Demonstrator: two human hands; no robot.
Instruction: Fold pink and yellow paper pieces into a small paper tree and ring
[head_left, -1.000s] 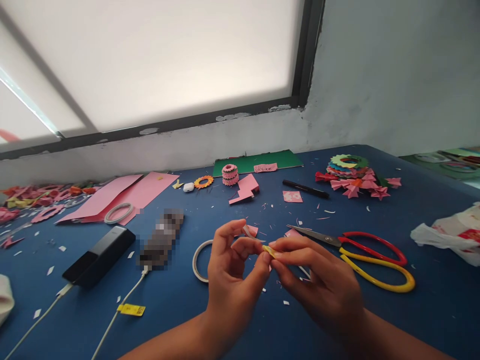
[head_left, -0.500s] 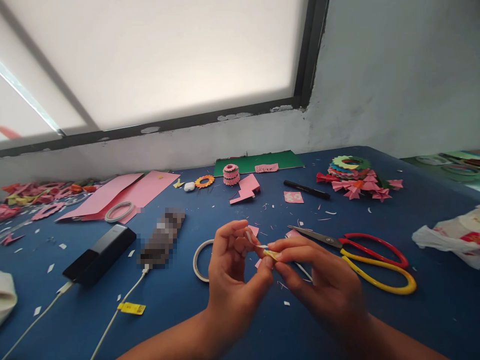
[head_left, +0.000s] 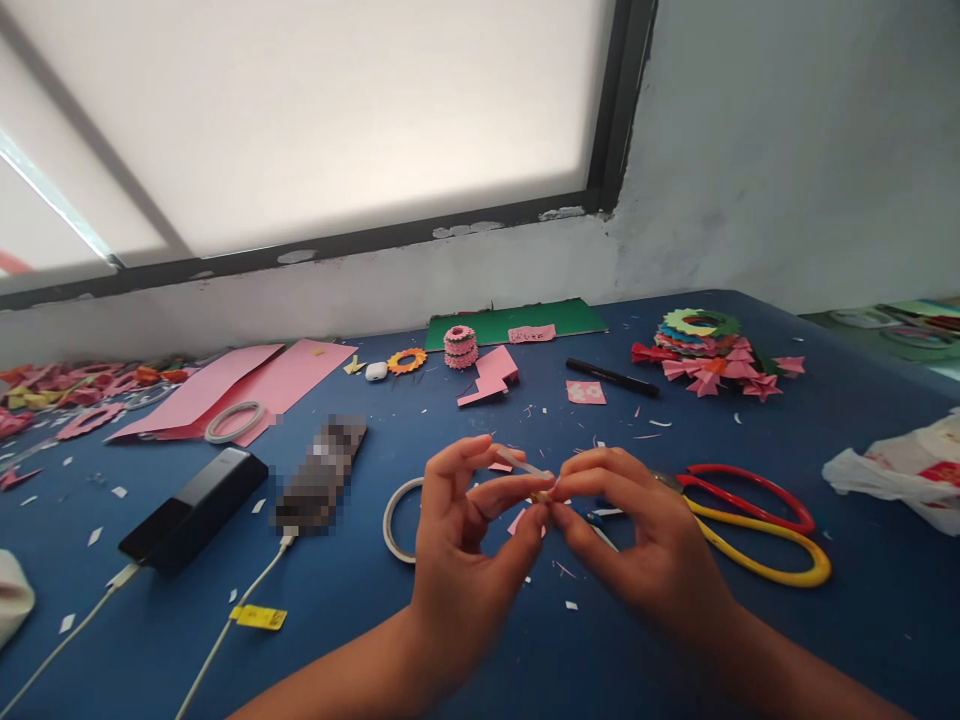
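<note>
My left hand [head_left: 469,560] and my right hand [head_left: 652,550] meet fingertip to fingertip above the table. A small yellow paper piece [head_left: 541,497] is pinched between my left thumb and index finger, mostly covered by the fingers. From the closed right fingertips a thin white strip [head_left: 521,462] slants up and left. Just right of my right hand lie scissors [head_left: 757,575] with one red and one yellow handle, their blades largely hidden behind that hand. A white tape roll [head_left: 388,520] rests left of my left hand. Pink paper scraps [head_left: 517,522] lie behind the fingers.
On the blue table [head_left: 337,640] are a black power bank [head_left: 195,510], a blurred phone-like object [head_left: 322,480] on a cable, pink sheets [head_left: 300,385], a black pen [head_left: 611,378], stacked paper rings [head_left: 460,348], a pile of paper flowers [head_left: 705,355] and a plastic bag [head_left: 900,470].
My fingertips have drawn closer together and cover more of the yellow piece. The white strip now stands straighter, and my right hand has shifted over the scissor blades.
</note>
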